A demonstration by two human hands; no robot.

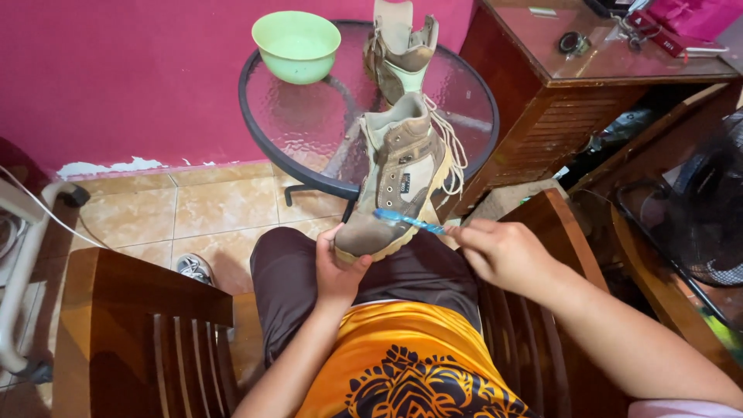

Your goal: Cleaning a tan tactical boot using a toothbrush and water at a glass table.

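Tan suede boot [398, 182] over lap, toe near, heel resting on glass table [309, 131] rim.
Worn, scuffed upper; pale sole; laces loose right. Left hand [338, 267] gripping toe. Right hand [507, 251] closed on blue toothbrush [409, 220], bristles at toe. Far left: green bowl [296, 45], contents not visible.

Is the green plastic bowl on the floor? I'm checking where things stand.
No, the green plastic bowl stands on the round glass table.
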